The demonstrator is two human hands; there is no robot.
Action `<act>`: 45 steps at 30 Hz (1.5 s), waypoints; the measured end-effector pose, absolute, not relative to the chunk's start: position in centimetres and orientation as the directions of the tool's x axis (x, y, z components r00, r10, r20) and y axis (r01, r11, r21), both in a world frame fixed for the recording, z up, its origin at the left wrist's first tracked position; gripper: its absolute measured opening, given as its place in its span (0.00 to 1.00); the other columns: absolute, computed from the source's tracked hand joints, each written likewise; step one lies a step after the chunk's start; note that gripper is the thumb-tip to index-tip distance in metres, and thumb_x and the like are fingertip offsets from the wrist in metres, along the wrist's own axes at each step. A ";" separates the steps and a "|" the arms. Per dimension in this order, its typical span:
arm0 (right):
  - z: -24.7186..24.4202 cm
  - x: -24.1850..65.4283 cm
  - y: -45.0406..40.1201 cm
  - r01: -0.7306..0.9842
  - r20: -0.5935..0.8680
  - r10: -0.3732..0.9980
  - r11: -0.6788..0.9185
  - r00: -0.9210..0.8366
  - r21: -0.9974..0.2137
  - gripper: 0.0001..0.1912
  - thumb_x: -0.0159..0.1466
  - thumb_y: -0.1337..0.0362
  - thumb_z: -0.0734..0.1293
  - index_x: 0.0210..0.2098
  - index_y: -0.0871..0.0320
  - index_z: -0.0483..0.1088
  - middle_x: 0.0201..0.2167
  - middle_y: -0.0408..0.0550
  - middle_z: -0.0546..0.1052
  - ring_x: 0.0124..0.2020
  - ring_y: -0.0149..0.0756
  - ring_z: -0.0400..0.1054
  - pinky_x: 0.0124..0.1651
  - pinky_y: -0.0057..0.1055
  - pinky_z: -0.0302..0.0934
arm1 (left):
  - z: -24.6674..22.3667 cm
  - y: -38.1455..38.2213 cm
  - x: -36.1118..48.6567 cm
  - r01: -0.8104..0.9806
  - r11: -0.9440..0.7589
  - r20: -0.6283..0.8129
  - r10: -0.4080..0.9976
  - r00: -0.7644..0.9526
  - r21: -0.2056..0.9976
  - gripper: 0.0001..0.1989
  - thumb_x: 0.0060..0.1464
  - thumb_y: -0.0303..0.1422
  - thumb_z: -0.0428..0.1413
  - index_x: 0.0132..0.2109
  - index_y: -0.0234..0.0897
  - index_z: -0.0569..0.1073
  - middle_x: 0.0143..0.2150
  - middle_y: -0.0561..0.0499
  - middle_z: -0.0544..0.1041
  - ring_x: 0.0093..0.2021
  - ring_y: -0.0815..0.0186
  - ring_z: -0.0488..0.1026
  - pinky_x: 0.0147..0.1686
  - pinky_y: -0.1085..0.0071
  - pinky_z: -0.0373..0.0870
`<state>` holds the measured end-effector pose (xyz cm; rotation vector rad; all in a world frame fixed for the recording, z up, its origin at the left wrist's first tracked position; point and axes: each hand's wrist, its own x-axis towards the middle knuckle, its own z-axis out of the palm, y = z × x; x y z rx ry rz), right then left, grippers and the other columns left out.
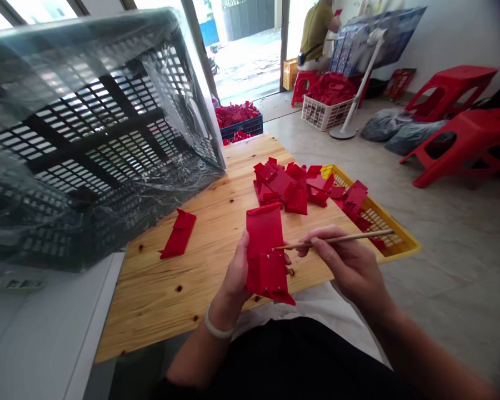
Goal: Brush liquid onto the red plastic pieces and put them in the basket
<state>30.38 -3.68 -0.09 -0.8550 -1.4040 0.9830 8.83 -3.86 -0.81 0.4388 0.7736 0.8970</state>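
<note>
Many red plastic pieces lie on the pale wooden board (162,311). Left of the board, a big black plastic crate (87,144) wrapped in clear film tips up. On the board, one flat red piece (178,233) lies alone. At the board's front, the left hand (237,272) grips a wide red piece (264,244), and the right hand (345,266) pinches a thin wooden stick (337,240) narrowly. Behind them, a big red heap (285,186) is left, spilling onto a yellow plastic crate (383,219).

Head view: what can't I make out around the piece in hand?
- Red plastic piece: its back, hidden by the left hand.
- Yellow crate: its inside, partly hidden by red pieces.
- Co-worker: head cut off by the top edge.
- Dark crate: its inside, blurred behind clear film.
</note>
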 end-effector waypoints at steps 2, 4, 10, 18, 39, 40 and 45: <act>-0.2 30.4 -3.6 -0.055 0.382 0.922 0.379 -0.069 -0.924 0.05 0.77 0.60 0.69 0.48 0.52 0.79 0.37 0.44 0.83 0.38 0.35 0.81 0.44 0.31 0.76 | -0.8 -3.8 8.8 -0.538 0.568 -0.412 0.823 0.392 0.623 0.42 0.73 0.60 0.39 0.50 0.26 0.82 0.40 0.33 0.86 0.36 0.55 0.85 0.41 0.63 0.81; -0.2 30.4 -3.7 -0.064 0.375 0.924 0.371 -0.078 -0.926 0.06 0.77 0.60 0.70 0.48 0.52 0.79 0.37 0.44 0.83 0.38 0.36 0.81 0.44 0.31 0.76 | -0.7 -3.8 8.7 -0.544 0.570 -0.404 0.821 0.404 0.616 0.43 0.74 0.60 0.38 0.51 0.24 0.82 0.40 0.33 0.86 0.36 0.55 0.85 0.41 0.64 0.81; 0.5 30.0 -4.3 -0.040 0.324 0.946 0.323 -0.033 -0.946 0.07 0.77 0.57 0.69 0.47 0.52 0.79 0.36 0.44 0.82 0.39 0.36 0.80 0.47 0.33 0.74 | -0.6 -3.8 8.9 -0.548 0.600 -0.422 0.800 0.427 0.583 0.47 0.75 0.58 0.29 0.49 0.24 0.83 0.38 0.33 0.86 0.35 0.57 0.85 0.39 0.66 0.81; -0.3 30.6 -3.5 -0.009 0.396 0.913 0.397 -0.100 -0.918 0.05 0.77 0.60 0.69 0.47 0.51 0.79 0.37 0.43 0.83 0.39 0.34 0.80 0.46 0.30 0.73 | -0.1 -3.6 9.6 -0.501 0.605 -0.504 0.795 0.337 0.619 0.47 0.76 0.54 0.27 0.51 0.23 0.83 0.38 0.33 0.86 0.33 0.56 0.85 0.35 0.65 0.81; -5.2 35.1 -5.0 0.010 0.153 0.936 0.159 0.318 -0.987 0.18 0.70 0.45 0.73 0.45 0.54 0.79 0.39 0.49 0.86 0.44 0.44 0.82 0.51 0.33 0.73 | 0.5 19.6 13.1 0.191 0.129 -0.109 0.988 -0.113 0.973 0.15 0.70 0.41 0.62 0.55 0.34 0.78 0.52 0.45 0.82 0.48 0.59 0.82 0.50 0.55 0.82; -5.1 35.5 -5.2 0.043 0.159 0.928 0.154 0.337 -0.987 0.18 0.70 0.45 0.72 0.44 0.53 0.79 0.39 0.48 0.86 0.44 0.44 0.82 0.52 0.33 0.73 | 0.7 20.0 12.9 0.243 0.118 -0.086 0.987 -0.139 0.963 0.15 0.69 0.40 0.63 0.56 0.35 0.79 0.54 0.44 0.82 0.51 0.57 0.81 0.53 0.53 0.81; -5.2 38.5 -4.5 0.360 0.290 0.900 0.166 0.325 -0.918 0.19 0.71 0.44 0.70 0.43 0.54 0.79 0.34 0.48 0.85 0.37 0.43 0.83 0.42 0.33 0.75 | 1.4 15.7 7.1 0.447 0.108 0.005 0.970 -0.244 0.888 0.18 0.64 0.28 0.64 0.60 0.33 0.79 0.59 0.42 0.83 0.59 0.56 0.80 0.63 0.57 0.74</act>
